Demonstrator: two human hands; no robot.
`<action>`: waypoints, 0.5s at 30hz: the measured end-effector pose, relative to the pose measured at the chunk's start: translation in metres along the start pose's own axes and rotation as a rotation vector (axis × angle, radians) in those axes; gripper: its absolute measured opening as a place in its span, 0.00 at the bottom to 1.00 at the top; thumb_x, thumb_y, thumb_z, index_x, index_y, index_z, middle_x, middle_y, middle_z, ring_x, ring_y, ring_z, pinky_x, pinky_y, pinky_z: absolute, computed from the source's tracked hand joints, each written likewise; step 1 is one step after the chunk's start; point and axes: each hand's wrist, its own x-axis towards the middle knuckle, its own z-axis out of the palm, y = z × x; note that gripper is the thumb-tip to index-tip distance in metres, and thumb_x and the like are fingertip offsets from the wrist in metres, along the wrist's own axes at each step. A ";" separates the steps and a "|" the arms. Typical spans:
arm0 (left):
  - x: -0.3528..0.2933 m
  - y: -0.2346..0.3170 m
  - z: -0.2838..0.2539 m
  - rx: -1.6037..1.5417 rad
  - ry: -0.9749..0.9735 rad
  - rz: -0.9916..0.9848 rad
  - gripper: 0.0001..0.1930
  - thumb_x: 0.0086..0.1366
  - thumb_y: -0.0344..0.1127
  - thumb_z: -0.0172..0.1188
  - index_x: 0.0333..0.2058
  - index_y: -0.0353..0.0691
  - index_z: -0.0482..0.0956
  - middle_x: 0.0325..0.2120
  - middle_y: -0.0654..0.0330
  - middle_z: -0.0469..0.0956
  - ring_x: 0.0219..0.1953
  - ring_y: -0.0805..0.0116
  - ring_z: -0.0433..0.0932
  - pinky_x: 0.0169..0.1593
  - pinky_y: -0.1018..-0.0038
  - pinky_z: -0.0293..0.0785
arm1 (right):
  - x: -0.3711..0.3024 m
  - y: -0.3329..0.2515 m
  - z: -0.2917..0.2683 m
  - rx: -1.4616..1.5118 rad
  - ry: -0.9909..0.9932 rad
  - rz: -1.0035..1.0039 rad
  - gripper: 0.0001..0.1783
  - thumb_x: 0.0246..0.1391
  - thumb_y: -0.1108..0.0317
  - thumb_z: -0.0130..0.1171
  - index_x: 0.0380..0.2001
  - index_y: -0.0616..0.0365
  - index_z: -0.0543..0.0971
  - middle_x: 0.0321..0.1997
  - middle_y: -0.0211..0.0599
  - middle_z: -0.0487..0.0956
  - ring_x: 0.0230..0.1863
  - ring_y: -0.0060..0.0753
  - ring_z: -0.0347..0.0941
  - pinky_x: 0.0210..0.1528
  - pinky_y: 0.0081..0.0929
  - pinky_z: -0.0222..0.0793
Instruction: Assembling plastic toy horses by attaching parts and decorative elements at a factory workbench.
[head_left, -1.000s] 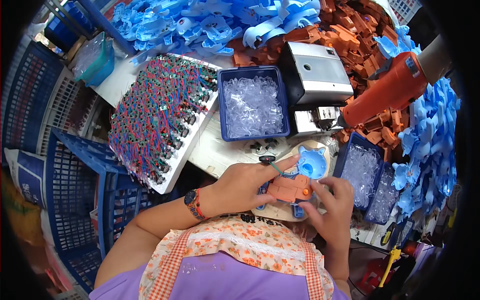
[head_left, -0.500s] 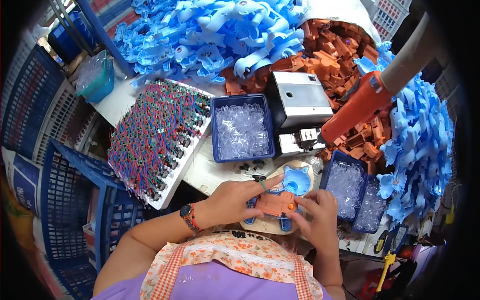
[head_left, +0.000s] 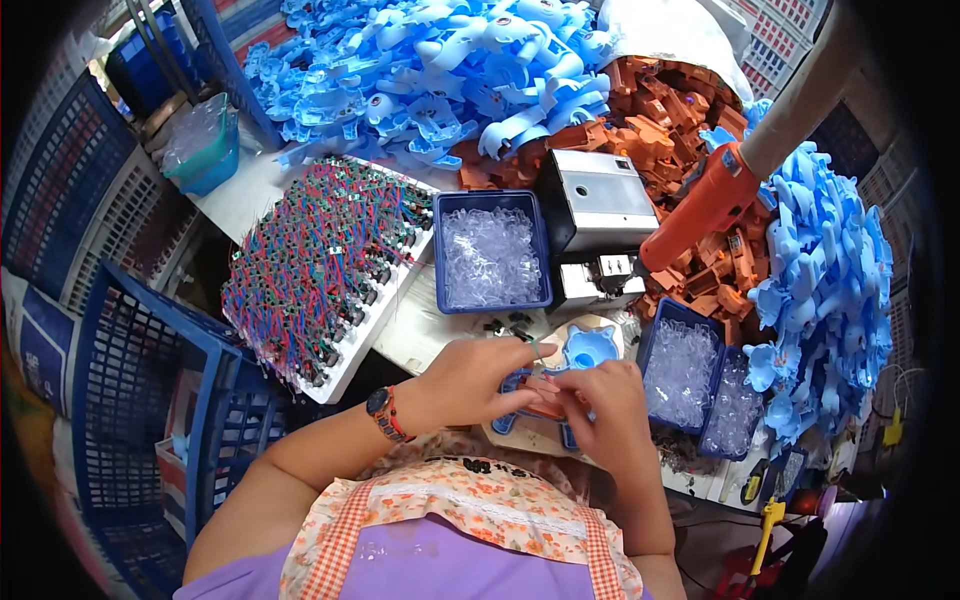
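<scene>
A light-blue plastic toy shell (head_left: 588, 346) with an animal-head outline lies on a pale fixture board (head_left: 500, 432) in front of me. Over its body sits an orange-brown plastic housing (head_left: 545, 397), mostly covered by my fingers. My left hand (head_left: 475, 380) reaches in from the left, thumb and index finger bent round the housing's left side. From the right, my right hand (head_left: 612, 405) leans over the housing with its fingertips pinched together at the top, close to the left fingers. Whatever lies between those fingertips is too small or hidden to make out.
Wired circuit boards (head_left: 320, 270) cover a white foam tray at left. Clear plastic pieces fill blue bins (head_left: 492, 307), also at right. Behind stand a grey metal machine (head_left: 600, 200), blue shells (head_left: 430, 80) and orange housings (head_left: 650, 120). An orange electric screwdriver (head_left: 700, 210) hangs at right.
My right hand has moved left over the orange-brown housing and its fingers have come together. The housing, in plain sight before, is now largely covered. The whole view has shifted slightly.
</scene>
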 end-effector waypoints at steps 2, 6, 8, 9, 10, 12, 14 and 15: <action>0.010 -0.001 0.000 0.025 -0.005 0.038 0.24 0.55 0.42 0.69 0.51 0.44 0.79 0.29 0.58 0.79 0.27 0.60 0.79 0.30 0.67 0.74 | -0.010 -0.010 0.000 0.034 0.071 0.005 0.11 0.44 0.76 0.64 0.33 0.51 0.79 0.29 0.29 0.79 0.31 0.38 0.70 0.39 0.36 0.59; 0.026 0.002 0.001 0.084 -0.060 0.192 0.14 0.53 0.38 0.69 0.39 0.42 0.82 0.28 0.60 0.80 0.28 0.59 0.80 0.31 0.67 0.75 | -0.033 -0.018 0.011 0.137 0.123 0.085 0.11 0.42 0.74 0.67 0.32 0.53 0.81 0.32 0.32 0.81 0.33 0.39 0.74 0.38 0.36 0.62; 0.028 0.003 0.003 0.077 -0.081 0.218 0.13 0.52 0.38 0.69 0.37 0.43 0.82 0.27 0.60 0.80 0.29 0.59 0.80 0.32 0.66 0.75 | -0.040 -0.016 0.020 0.166 0.166 0.093 0.11 0.40 0.77 0.67 0.31 0.55 0.81 0.32 0.34 0.81 0.31 0.38 0.75 0.36 0.33 0.65; 0.026 0.004 0.003 0.096 -0.055 0.220 0.13 0.52 0.38 0.69 0.36 0.43 0.83 0.27 0.61 0.80 0.29 0.60 0.80 0.31 0.67 0.75 | -0.045 -0.016 0.025 0.289 0.222 0.175 0.10 0.41 0.79 0.67 0.31 0.57 0.82 0.32 0.34 0.81 0.30 0.35 0.75 0.34 0.30 0.66; 0.024 0.004 0.003 0.114 -0.028 0.223 0.12 0.52 0.38 0.69 0.36 0.44 0.83 0.27 0.62 0.80 0.28 0.61 0.80 0.31 0.67 0.75 | -0.048 -0.018 0.028 0.411 0.277 0.257 0.10 0.42 0.80 0.66 0.31 0.58 0.82 0.32 0.35 0.81 0.28 0.33 0.75 0.33 0.26 0.67; 0.016 0.002 0.007 0.142 0.035 0.246 0.12 0.52 0.38 0.69 0.35 0.44 0.83 0.27 0.63 0.80 0.28 0.63 0.80 0.31 0.68 0.74 | -0.053 -0.019 0.032 0.561 0.313 0.382 0.10 0.43 0.81 0.66 0.31 0.59 0.82 0.32 0.36 0.82 0.28 0.30 0.75 0.31 0.23 0.67; 0.008 0.003 0.011 0.173 0.097 0.269 0.12 0.52 0.38 0.69 0.35 0.44 0.82 0.27 0.64 0.80 0.28 0.65 0.80 0.31 0.69 0.74 | -0.052 -0.022 0.036 0.715 0.347 0.505 0.09 0.44 0.82 0.66 0.32 0.60 0.82 0.32 0.37 0.82 0.28 0.27 0.75 0.30 0.20 0.67; 0.005 0.005 0.014 0.223 0.136 0.268 0.12 0.52 0.38 0.69 0.35 0.44 0.82 0.28 0.65 0.80 0.28 0.67 0.80 0.31 0.70 0.73 | -0.049 -0.023 0.038 0.815 0.378 0.517 0.08 0.45 0.81 0.66 0.32 0.61 0.82 0.33 0.37 0.82 0.29 0.26 0.75 0.30 0.19 0.67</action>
